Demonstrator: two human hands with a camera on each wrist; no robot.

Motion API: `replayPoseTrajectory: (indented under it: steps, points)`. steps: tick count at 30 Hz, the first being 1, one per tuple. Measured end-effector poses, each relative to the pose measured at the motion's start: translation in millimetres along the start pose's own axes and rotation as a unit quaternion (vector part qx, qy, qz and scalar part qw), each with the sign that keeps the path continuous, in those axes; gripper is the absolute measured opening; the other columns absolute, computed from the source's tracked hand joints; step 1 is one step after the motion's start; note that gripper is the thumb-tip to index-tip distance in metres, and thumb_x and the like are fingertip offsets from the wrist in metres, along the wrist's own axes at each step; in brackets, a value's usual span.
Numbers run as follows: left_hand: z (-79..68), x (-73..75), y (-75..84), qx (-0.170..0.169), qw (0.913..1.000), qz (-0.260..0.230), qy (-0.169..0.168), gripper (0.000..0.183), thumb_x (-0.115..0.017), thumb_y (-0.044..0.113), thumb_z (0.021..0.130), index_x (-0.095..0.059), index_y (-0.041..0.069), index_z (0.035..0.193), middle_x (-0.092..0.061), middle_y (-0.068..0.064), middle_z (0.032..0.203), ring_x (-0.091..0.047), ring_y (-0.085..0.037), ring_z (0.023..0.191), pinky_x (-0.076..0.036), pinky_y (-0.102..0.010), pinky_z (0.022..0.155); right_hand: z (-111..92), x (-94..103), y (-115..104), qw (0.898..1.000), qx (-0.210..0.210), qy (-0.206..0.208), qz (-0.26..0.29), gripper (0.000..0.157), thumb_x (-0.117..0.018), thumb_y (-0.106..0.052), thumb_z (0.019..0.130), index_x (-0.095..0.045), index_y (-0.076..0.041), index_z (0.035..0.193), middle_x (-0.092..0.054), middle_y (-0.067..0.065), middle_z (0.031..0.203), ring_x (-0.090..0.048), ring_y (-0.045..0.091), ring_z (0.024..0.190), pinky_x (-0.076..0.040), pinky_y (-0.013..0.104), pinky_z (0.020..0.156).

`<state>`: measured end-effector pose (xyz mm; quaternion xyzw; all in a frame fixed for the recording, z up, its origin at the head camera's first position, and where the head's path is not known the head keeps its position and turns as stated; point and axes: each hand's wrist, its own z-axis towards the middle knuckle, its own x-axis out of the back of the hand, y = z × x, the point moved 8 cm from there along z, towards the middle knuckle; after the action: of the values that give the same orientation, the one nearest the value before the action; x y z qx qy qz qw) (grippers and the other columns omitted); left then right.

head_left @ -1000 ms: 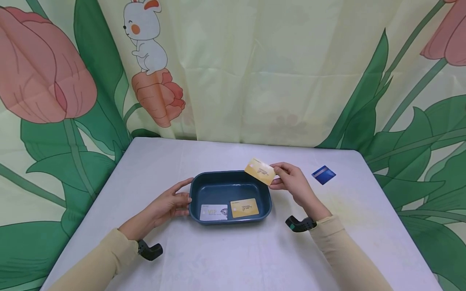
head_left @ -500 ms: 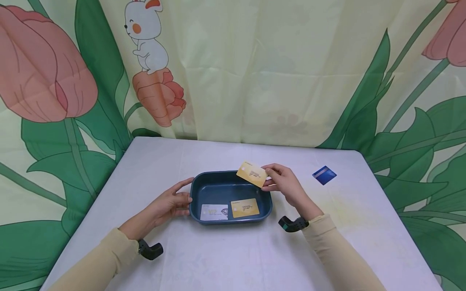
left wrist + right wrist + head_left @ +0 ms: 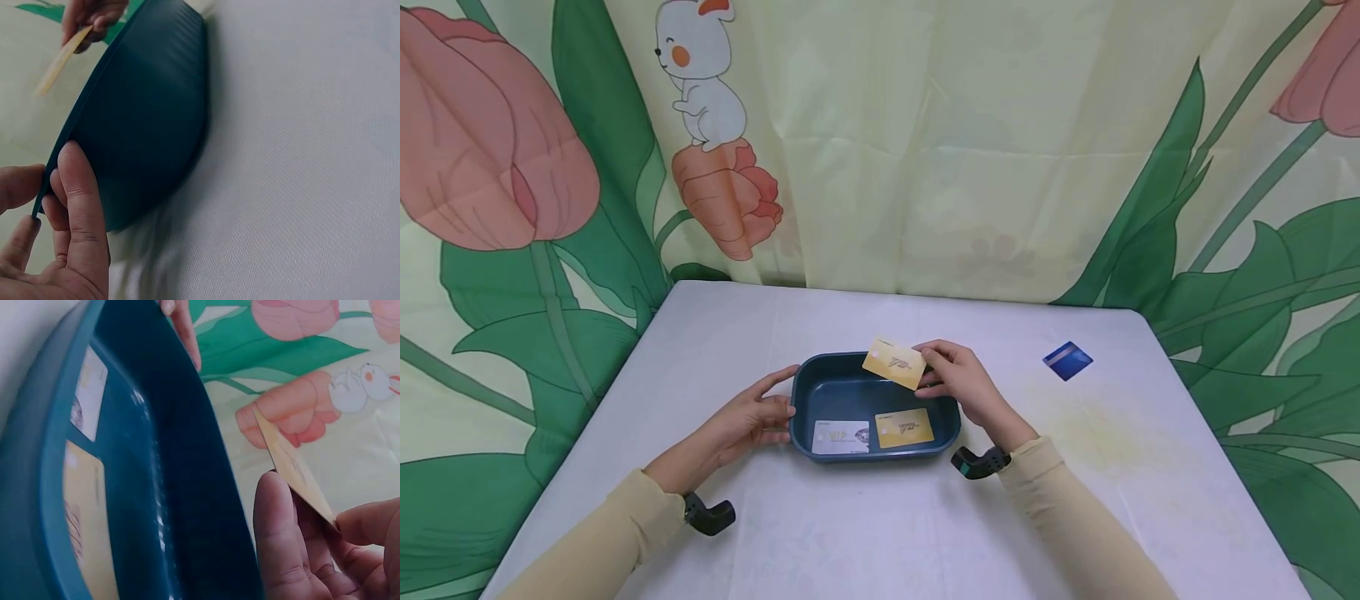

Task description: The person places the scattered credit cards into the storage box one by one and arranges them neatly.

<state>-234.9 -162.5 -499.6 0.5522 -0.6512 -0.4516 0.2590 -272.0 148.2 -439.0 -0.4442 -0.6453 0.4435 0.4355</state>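
In the head view, my right hand (image 3: 958, 379) pinches a yellow card (image 3: 895, 362) by its right edge, holding it tilted over the back right of a dark blue tray (image 3: 831, 460). The right wrist view shows this yellow card (image 3: 297, 472) between thumb and fingers, above the rim. Inside the tray lie a silver VIP card (image 3: 841, 437), front left, and a second yellow card (image 3: 904, 428) at front right. My left hand (image 3: 748, 421) holds the tray's left end; the left wrist view shows the fingers of that hand (image 3: 78, 219) on both sides of the rim.
A blue card (image 3: 1067, 361) lies on the white-covered table (image 3: 880, 533), right of the tray. Behind the table hangs a curtain (image 3: 970, 167) printed with tulips and a rabbit on a carrot. Each wrist wears a black camera mount.
My right hand has moved left with the yellow card, from the tray's back right corner to farther over the tray. The left hand and the tray have stayed put.
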Motion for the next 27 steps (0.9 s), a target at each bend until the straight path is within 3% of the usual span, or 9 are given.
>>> replayPoseTrajectory:
  steps: [9,17,27]
  points:
    - [-0.6,2.2,0.3,-0.001,1.0000,0.003,-0.001,0.077,-0.064,0.003,0.097,-0.032,0.029,0.162,-0.063,-0.010,0.111,-0.064,-0.019,0.084,-0.063,-0.029,0.073,6,-23.0,3,1.000,0.004,-0.023,0.004,0.036,-0.049,-0.024,0.111,-0.062,0.002,0.132,-0.066,0.020,0.117,-0.069,0.020,0.083,-0.065,0.039,0.076]
    - [-0.7,-0.3,2.1,0.000,1.0000,0.007,0.000,0.076,-0.065,0.004,0.098,-0.033,0.029,0.162,-0.063,-0.010,0.114,-0.065,-0.018,0.084,-0.063,-0.029,0.074,9,-34.6,6,0.999,-0.029,-0.029,-0.015,0.034,-0.051,-0.024,0.109,-0.063,-0.001,0.131,-0.065,0.020,0.123,-0.069,0.023,0.093,-0.063,0.047,0.083]
    - [-1.9,0.2,1.2,-0.004,0.9999,0.010,-0.001,0.077,-0.065,0.005,0.099,-0.031,0.029,0.163,-0.063,-0.009,0.112,-0.064,-0.017,0.084,-0.063,-0.028,0.073,14,-53.7,20,0.993,-0.056,-0.086,-0.052,0.033,-0.048,-0.020,0.110,-0.065,0.000,0.130,-0.066,0.022,0.124,-0.073,0.022,0.091,-0.064,0.040,0.081]
